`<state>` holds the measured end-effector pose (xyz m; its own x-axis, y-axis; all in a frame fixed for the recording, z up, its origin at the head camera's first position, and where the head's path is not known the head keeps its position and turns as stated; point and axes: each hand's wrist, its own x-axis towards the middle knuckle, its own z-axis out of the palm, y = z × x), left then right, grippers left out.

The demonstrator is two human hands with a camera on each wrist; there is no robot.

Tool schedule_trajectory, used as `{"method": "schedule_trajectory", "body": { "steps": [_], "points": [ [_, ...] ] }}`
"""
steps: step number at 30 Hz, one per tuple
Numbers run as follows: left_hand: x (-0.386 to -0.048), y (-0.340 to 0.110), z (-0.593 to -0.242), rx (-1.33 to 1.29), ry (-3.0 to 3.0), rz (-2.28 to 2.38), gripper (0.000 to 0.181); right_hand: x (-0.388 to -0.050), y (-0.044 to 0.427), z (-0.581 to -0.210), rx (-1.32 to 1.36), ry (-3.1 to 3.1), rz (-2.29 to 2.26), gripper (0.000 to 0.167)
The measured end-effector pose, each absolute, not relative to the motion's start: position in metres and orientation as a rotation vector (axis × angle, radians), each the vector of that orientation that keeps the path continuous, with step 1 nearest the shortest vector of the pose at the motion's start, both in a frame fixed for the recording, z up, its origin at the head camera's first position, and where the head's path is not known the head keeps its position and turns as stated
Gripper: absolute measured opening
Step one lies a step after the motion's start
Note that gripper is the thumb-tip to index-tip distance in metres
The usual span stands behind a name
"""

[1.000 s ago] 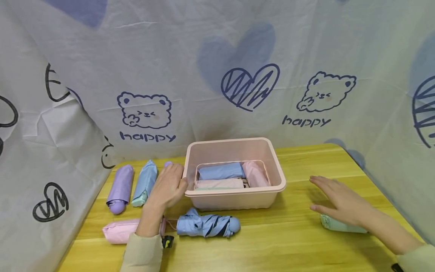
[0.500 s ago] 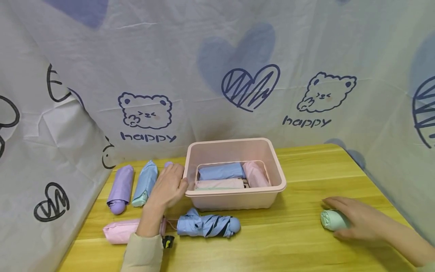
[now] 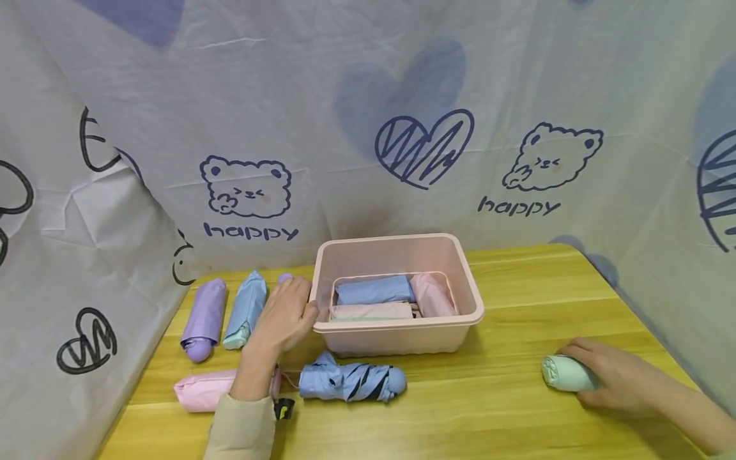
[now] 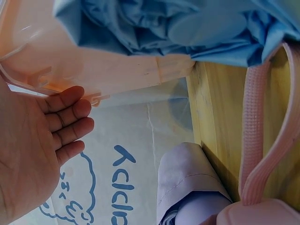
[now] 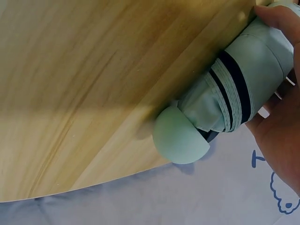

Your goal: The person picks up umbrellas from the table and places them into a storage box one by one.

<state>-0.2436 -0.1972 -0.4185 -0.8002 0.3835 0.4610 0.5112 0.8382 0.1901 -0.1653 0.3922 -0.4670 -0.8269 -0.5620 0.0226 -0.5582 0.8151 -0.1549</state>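
My right hand [image 3: 623, 377] grips a folded mint-green umbrella [image 3: 566, 374] lying at the table's right side. In the right wrist view, thumb and fingers of that hand [image 5: 281, 126] go round the umbrella's body [image 5: 262, 56], its round mint handle [image 5: 180, 136] pointing away from the palm. My left hand [image 3: 283, 316] rests at the left rim of a pink bin [image 3: 397, 338]; the left wrist view shows its fingers [image 4: 72, 124] fairly straight against the bin's edge [image 4: 136, 77]. Inside the bin lie a blue folded umbrella [image 3: 374, 290], a pink one [image 3: 432, 295] and pale ones [image 3: 374, 310].
At the left lie a purple umbrella [image 3: 206, 316] and a blue one [image 3: 246, 310], with a purple tip [image 3: 284, 278] behind my left hand. Nearer are a pink umbrella [image 3: 201, 390], partly under my left forearm, and a blue black-striped one [image 3: 351, 381]. A printed cloth [image 3: 345, 160] hangs behind.
My right hand has come down from above the mint-green umbrella and closed round it. The left hand and the bin have stayed where they were.
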Motion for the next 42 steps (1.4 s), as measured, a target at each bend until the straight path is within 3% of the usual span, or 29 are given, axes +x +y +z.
{"method": "schedule_trajectory", "body": {
  "steps": [17, 35, 42],
  "points": [
    [-0.243, -0.197, -0.419, -0.652, -2.615, -0.443, 0.012, -0.164, 0.386, -0.470, -1.043, 3.064, -0.234, 0.066],
    [-0.243, -0.197, -0.414, -0.643, -2.621, -0.451, 0.013, -0.161, 0.351, -0.454, -1.059, 3.232, -0.313, 0.072],
    [-0.244, -0.197, -0.415, -0.641, -2.623, -0.458, 0.012, -0.161, 0.340, -0.448, -1.184, 3.312, -0.348, 0.073]
  ]
}}
